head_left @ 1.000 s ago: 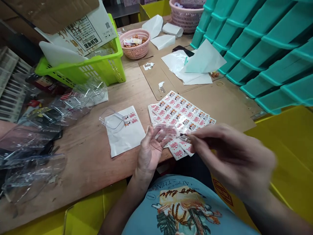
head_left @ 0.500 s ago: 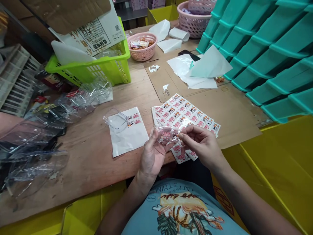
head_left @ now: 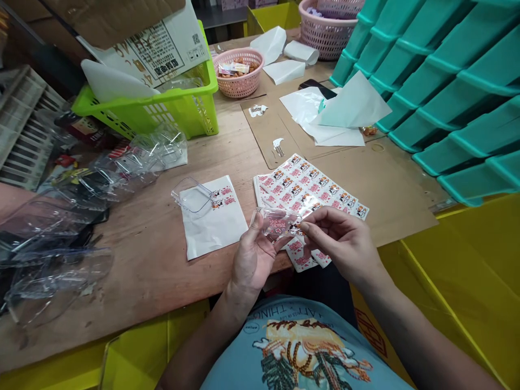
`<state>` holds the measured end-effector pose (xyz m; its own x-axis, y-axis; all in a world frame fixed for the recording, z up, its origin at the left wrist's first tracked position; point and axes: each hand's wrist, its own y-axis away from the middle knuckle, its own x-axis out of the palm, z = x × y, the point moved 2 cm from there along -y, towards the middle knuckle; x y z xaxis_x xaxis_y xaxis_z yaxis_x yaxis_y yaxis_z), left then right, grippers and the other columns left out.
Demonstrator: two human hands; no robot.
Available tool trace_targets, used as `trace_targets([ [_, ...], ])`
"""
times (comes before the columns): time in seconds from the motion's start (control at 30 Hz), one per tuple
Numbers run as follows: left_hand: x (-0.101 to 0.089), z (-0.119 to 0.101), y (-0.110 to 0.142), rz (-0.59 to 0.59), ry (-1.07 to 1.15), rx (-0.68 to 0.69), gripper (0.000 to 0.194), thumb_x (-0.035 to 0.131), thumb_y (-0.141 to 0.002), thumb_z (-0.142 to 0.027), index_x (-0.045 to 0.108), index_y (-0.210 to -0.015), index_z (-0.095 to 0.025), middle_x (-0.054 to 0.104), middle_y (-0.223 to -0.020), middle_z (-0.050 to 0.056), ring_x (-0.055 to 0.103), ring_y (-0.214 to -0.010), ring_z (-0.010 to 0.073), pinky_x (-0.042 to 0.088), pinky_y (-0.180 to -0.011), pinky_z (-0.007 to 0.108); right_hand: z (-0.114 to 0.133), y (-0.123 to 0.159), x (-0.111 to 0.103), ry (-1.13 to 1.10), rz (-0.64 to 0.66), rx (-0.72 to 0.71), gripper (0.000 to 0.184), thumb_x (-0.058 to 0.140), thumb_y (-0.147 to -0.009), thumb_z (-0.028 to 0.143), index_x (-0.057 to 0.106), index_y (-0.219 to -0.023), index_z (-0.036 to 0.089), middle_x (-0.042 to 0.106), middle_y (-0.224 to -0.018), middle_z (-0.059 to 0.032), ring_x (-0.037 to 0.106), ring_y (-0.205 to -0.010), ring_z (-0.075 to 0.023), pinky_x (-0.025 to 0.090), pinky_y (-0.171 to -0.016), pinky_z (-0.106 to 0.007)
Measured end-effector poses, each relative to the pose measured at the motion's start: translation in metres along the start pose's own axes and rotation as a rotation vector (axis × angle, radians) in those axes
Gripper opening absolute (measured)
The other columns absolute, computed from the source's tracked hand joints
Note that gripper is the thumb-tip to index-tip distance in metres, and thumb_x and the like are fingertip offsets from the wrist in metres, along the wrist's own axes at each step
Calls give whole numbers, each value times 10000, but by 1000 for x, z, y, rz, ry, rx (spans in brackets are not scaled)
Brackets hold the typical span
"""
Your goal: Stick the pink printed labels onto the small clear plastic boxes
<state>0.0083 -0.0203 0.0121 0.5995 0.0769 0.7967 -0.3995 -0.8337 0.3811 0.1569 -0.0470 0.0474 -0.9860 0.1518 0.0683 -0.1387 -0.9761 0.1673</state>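
green crate (head_left: pixel 179 111), pink baskets (head_left: pixel 239 85), stacked teal bins (head_left: pixel 430 92)

- Left grip (head_left: pixel 259 250): palm turned up, thumb raised, fingers extended to the right
- Right grip (head_left: pixel 339 238): thumb and forefinger pinched together
- Left forearm (head_left: pixel 209 333) rising toward the middle
- Right forearm (head_left: pixel 420 319) slanting inward, bare
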Motion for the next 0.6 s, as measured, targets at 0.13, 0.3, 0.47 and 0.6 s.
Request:
trace_targets([
  [0.13, -1, 0, -1, -13, 28, 1, 236, 532, -949, -330, 700, -1003, -173, 739, -1055, 62, 687, -1025, 208, 546, -927, 383, -8, -7, 0, -11, -5, 45, 328, 835, -692, 409, 633, -753, 158, 634, -707, -13, 583, -553, -105, 558, -476, -218],
  [0.3, -1, 1, -1, -37, 59, -2, 217, 528, -953, -305, 701, -972, -174, 746, -1029, 53, 698, -992, 196, 535, -961, 412, -10, -11, 1, 16, -7, 47, 347, 835, -681, 422, 624, -733, 152, 621, -669, -12, 569, -540, -100, 524, -467, -204],
  [0.47, -1, 1, 0, -38, 54, -2, 232, 525, -954, -315, 700, -965, -164, 744, -1034, 66, 698, -991, 200, 533, -965, 419, -10, -10, 2, 42, -1, 16, 331, 814, -711, 418, 611, -739, 158, 609, -674, -8, 566, -536, -102, 508, -468, -212],
  [0.6, -2, 2, 0, -23, 41, 10, 224, 545, -944, -324, 703, -982, -169, 742, -1038, 66, 696, -994, 200, 550, -929, 386, -10, -9, 3, 90, 1, -5, 311, 778, -751, 418, 600, -741, 163, 593, -656, -1, 556, -514, -104, 492, -449, -220],
])
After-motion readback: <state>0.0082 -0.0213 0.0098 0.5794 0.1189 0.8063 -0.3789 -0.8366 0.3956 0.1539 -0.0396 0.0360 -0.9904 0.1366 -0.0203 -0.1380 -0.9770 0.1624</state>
